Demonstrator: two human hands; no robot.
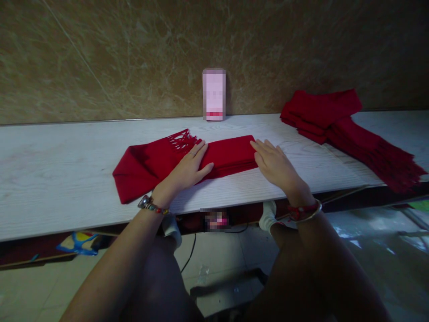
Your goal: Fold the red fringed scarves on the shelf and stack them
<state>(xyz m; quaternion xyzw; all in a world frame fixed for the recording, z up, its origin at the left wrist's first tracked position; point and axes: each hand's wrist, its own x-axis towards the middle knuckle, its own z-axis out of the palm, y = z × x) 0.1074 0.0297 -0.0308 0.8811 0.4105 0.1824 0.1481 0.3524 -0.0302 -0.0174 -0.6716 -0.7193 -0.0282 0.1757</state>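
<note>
A phone-like slab [214,94], its pink face pixelated, stands upright at the far edge of the pale wood-grain surface [60,179], against a brown marbled wall [134,58]. Below the near edge, toward the left end, sits a blue and yellow item [80,243], too dim to name. Lower down, near the middle, is a pixelated dark patch [216,220] with pink in it. A thin dark cable [190,257] runs down over the tiled floor [221,252].
</note>
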